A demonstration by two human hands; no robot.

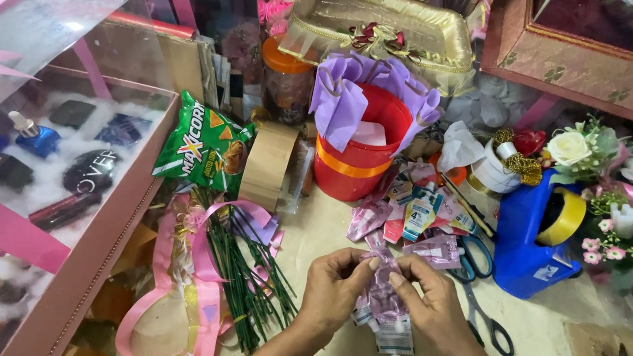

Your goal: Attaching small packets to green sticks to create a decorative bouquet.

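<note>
Near the counter's [321,224] front edge, left hand [334,284] and right hand [429,302] each pinched a cluster of pink sachets [384,295]; grip narrow. Risk judged: bundle could slip apart, since pinch covered only the top

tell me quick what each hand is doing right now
Left hand: closed, pinching the pink sachet bundle.
Right hand: closed, pinching the same bundle.
</note>
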